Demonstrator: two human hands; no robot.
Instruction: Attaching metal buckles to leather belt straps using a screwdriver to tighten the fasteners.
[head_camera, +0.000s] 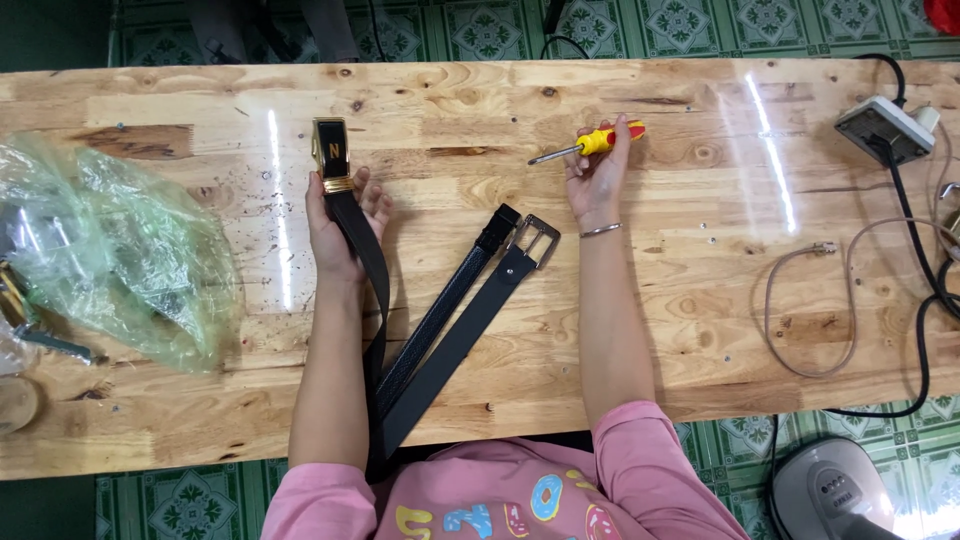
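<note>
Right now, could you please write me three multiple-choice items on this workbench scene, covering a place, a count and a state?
1. Where does the green plastic bag lie on the table?
A. left end
B. right end
C. centre

2. How many black belts lie on the table?
A. one
B. three
C. five

3. What does the right hand hold?
A. nothing
B. a buckle
C. a screwdriver

Answers: 1 A, the bag sits at the left end. 2 B, three straps fan out from the near edge. 3 C, the fingers close on the yellow-and-red handle, while the left hand lies under a belt with a gold buckle.
</note>
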